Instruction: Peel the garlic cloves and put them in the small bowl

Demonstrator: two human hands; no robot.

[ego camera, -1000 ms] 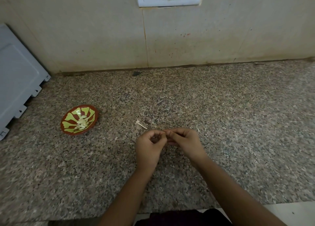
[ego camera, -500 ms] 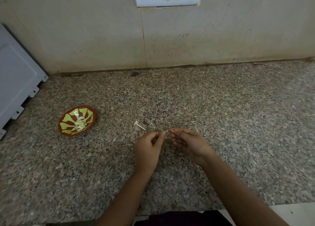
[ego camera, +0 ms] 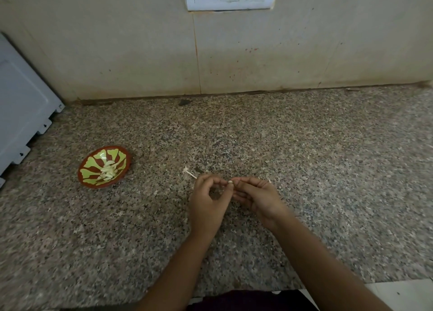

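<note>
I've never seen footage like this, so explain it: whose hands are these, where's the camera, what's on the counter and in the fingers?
There is no machine here: a person works with bare hands, and every picture comes from one wide-angle camera worn on the head, looking down. The left hand pinches a small garlic clove between thumb and forefinger; the right hand has its fingertips at it, though whether they grip it is unclear. On the granite counter, to the left, stands a small red-and-green bowl holding peeled cloves. A pale scrap, probably garlic skin, lies just beyond the hands.
</note>
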